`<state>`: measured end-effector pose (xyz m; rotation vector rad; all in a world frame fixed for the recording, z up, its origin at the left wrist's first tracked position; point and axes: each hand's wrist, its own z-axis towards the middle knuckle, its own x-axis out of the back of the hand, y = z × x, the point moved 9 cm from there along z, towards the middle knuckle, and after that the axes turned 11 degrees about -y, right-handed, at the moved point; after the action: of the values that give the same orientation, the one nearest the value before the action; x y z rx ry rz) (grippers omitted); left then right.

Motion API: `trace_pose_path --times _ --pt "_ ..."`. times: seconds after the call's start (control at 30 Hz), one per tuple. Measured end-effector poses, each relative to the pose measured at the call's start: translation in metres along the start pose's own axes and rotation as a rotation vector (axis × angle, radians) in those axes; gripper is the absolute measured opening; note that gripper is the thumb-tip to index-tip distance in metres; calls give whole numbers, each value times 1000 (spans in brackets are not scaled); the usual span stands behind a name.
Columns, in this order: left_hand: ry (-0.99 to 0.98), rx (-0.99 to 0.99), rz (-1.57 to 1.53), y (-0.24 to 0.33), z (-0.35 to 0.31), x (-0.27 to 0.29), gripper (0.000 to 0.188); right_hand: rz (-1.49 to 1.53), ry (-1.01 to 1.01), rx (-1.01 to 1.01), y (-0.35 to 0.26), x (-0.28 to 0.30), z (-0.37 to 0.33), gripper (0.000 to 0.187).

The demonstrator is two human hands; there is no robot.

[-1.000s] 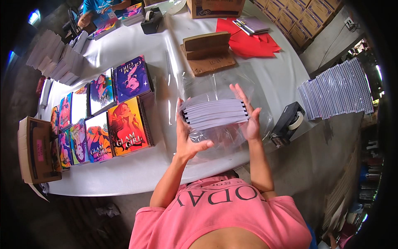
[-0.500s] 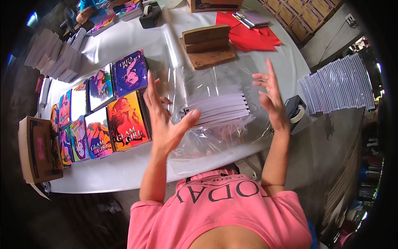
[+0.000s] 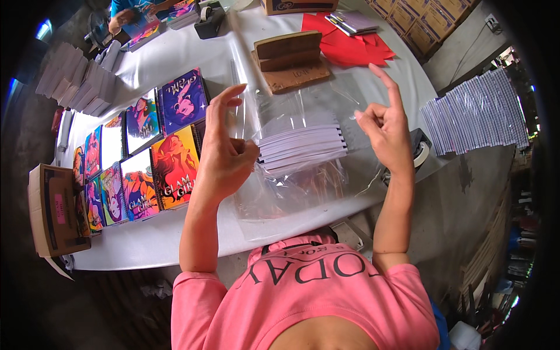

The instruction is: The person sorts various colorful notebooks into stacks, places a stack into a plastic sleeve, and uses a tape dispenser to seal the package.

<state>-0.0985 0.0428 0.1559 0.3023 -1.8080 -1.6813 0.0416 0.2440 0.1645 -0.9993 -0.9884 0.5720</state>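
A stack of spiral-bound notebooks (image 3: 303, 146), white page edges toward me, lies on clear plastic film (image 3: 291, 201) spread over the table. At the stack's left end is my left hand (image 3: 224, 154), its index finger raised and bent, thumb drawn in against the curled lower fingers. My right hand (image 3: 385, 125) is off the stack's right end, index finger pointing up, thumb and other fingers pinched together. What either pinch holds, if anything, I cannot make out. The film passes close to both hands.
Colourful-covered notebooks (image 3: 175, 166) stand in rows on the left beside a cardboard box (image 3: 55, 210). A brown wooden block (image 3: 291, 58) and red sheets (image 3: 350, 44) lie beyond. A tape dispenser (image 3: 417, 149) and wrapped notebook stack (image 3: 475, 114) are right. Another person's hand (image 3: 119, 20) works far left.
Both hands have gone from spread fingers to a pinch with the index fingers raised. The left hand has shifted slightly down and left of the stack's end.
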Motion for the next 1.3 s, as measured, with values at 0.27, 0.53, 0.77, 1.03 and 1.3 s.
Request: trace_pose_path --times 0.27,0.53,0.77,1.03,1.3 --pt "501 -540 -146 -31 -61 57 71 600 65 145 71 26 -28 82" --pt "-25 -554 821 -60 -46 -59 57 134 -106 161 72 -49 -61 81" --pt "-255 -554 939 -46 -26 -72 64 -672 -362 138 44 -72 -58 76" --pt "-444 -547 897 -46 -17 -76 78 -769 -411 110 33 -85 -50 71" --pt "-740 -450 804 -30 2 -84 96 -633 -408 64 38 -75 -57 76"
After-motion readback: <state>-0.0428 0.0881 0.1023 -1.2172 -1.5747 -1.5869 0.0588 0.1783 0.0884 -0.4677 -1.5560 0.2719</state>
